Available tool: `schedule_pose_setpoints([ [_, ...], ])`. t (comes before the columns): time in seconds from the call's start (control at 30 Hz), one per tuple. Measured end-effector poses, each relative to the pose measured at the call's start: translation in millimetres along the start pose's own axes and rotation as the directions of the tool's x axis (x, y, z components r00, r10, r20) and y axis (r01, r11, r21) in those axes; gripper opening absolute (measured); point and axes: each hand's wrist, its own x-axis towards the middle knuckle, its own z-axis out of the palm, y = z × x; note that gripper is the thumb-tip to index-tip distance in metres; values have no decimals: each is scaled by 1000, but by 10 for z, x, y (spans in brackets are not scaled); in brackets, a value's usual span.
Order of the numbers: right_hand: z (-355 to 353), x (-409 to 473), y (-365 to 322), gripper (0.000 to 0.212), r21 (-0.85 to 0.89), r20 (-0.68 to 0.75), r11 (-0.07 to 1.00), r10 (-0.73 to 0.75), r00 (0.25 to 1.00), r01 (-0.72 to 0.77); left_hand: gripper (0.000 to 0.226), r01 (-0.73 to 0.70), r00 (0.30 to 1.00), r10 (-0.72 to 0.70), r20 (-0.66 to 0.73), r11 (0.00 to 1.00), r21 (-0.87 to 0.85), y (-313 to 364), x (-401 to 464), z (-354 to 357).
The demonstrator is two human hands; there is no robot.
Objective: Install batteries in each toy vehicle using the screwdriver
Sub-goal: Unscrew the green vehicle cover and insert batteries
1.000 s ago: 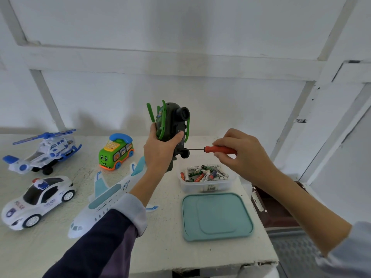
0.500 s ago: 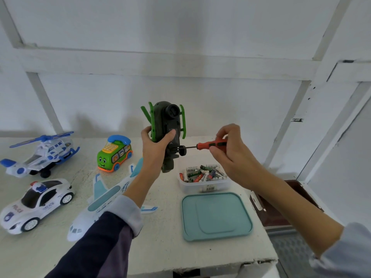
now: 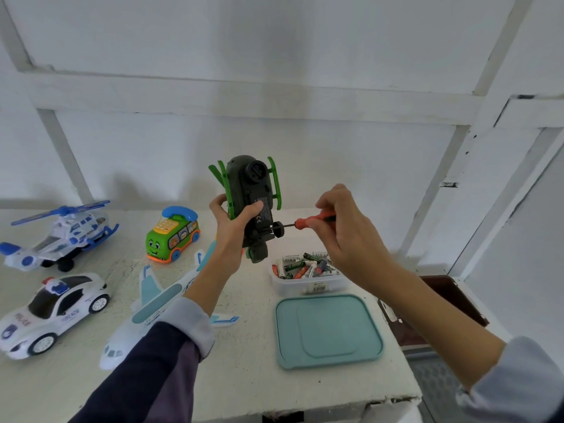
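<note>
Steadiness matters — left hand (image 3: 232, 227) grips the green toy helicopter (image 3: 254, 206); right hand (image 3: 341, 227) pinches the screwdriver (image 3: 308, 221), best kept square to the screw.

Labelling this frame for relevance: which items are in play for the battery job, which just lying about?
In play: left hand holding dark green toy; right hand with screwdriver; battery tub.

Lying about: teal lid, brown case.

police car (image 3: 56, 312): "POLICE" on door | dark green toy (image 3: 254, 206): CE mark (other print unreadable)
</note>
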Motion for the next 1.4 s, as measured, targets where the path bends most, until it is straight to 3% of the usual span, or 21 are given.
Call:
schedule_pose_setpoints([
  [0.1, -14, -14, 42, 18, -55, 3, 995, 86, 996, -86, 60, 17, 1000, -17, -10, 998, -56, -2, 15, -6],
  [0.23, 41, -46, 43, 21, 26, 20, 999, -41, 999, 40, 65, 44, 999, -48, -17, 984, -175, 16, 43, -46],
  [0.33, 63, -51, -15, 17, -8, -14, 1000, 4, 1000, -4, 58, 17, 1000, -19, -19, 992, -122, -2, 50, -52],
  [0.43, 51, -7, -18, 26, -103, 0, 989, 106, 994, -105, 55, -2, 1000, 1, -29, 999, -41, -29, 51, -61],
  [0.5, 64, -6, 16, 22, -49, 31, 993, 106, 994, -105, 61, 1, 999, -2, -48, 999, -37, -39, 59, -79],
  [0.63, 118, -22, -3, 36, 104, 115, 991, 74, 991, -86, 67, -23, 998, 22, -51, 1000, -21, -61, 67, -126],
  [0.73, 149, 17, -39, 24, 101, 27, 986, 130, 991, -132, 78, -34, 999, 34, 13, 999, -16, -73, 36, -137],
  [0.87, 112, 43, 6, 17, -41, -20, 983, 179, 984, -179, 85, -21, 998, 22, 50, 999, -26, -72, 19, -150],
  [0.97, 101, 6, 25, 28, 104, 11, 986, 130, 991, -130, 82, 28, 999, -23, 49, 995, -92, -60, 31, -175],
  [1.1, 117, -43, -19, 31, 164, -84, 986, 53, 995, -38, 64, 57, 996, -45, 73, 984, -170, -35, 42, -162],
  [1.23, 48, -35, -91, 20, -39, -51, 985, 168, 984, -170, 67, 57, 995, -46, 83, 990, -127, -21, 15, -168],
  [1.3, 11, -46, -71, 28, -131, -24, 962, 238, 971, -239, 73, 62, 996, -51, 76, 987, -146, 1, -14, -174],
  [1.4, 3, -121, -25, 30, 67, 50, 962, 264, 963, -266, 67, 46, 998, -40, 44, 986, -161, 19, -35, -192],
])
